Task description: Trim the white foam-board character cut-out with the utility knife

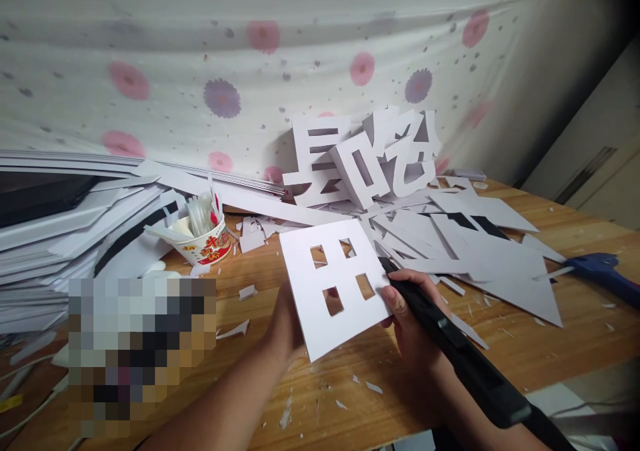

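Above the wooden table [550, 344], the left hand [285, 328] hides mostly behind the white cutout board [333, 284] it holds, fingers unseen; the right hand [413, 321] clamps a black tool [450, 344], tip hidden behind the board.

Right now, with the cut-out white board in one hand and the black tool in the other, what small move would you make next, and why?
Probably bring the tip of the black tool against the white board's right edge. The right hand grips the tool with its tip just behind that edge, while the left hand holds the board tilted above the wooden table.
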A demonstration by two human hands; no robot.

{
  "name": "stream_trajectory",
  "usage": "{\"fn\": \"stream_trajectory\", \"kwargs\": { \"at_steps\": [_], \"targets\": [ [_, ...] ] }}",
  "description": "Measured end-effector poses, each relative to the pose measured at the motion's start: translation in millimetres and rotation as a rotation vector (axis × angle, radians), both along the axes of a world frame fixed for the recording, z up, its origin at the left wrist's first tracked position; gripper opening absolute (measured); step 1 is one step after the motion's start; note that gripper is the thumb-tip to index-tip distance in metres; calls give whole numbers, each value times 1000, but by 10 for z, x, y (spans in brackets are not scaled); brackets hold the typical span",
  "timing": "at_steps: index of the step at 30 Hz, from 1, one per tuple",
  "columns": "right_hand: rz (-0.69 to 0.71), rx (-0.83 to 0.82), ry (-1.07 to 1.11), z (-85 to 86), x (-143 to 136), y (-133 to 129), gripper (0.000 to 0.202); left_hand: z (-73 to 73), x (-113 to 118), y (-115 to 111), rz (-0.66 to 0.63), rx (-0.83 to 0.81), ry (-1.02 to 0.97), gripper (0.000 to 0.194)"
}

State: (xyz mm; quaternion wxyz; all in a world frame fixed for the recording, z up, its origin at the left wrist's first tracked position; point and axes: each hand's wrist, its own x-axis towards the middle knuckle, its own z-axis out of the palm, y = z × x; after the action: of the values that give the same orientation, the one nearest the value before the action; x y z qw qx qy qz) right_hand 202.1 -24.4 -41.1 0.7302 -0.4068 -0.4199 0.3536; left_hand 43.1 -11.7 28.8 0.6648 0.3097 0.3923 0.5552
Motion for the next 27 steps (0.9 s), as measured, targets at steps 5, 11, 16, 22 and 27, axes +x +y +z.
{"fn": "stream_trajectory", "kwargs": {
  "at_steps": [5,11,16,22,27],
  "targets": [
    [40,-54,66,40,-4,-11,29,19,-56,111,-123,195,137,24],
    [136,-90,138,81,-2,-10,31,-30,-109,92,-191,408,294,36],
    [125,-94,143,59,-12,-3,32,17,-80,39,-42,411,326,33],
    [113,-112,160,57,-37,4,32,-23,-104,52,67,417,332,37],
    [136,-117,80,30,-40,-20,29,-14,-102,-1,53,383,307,34]
  ]
}}
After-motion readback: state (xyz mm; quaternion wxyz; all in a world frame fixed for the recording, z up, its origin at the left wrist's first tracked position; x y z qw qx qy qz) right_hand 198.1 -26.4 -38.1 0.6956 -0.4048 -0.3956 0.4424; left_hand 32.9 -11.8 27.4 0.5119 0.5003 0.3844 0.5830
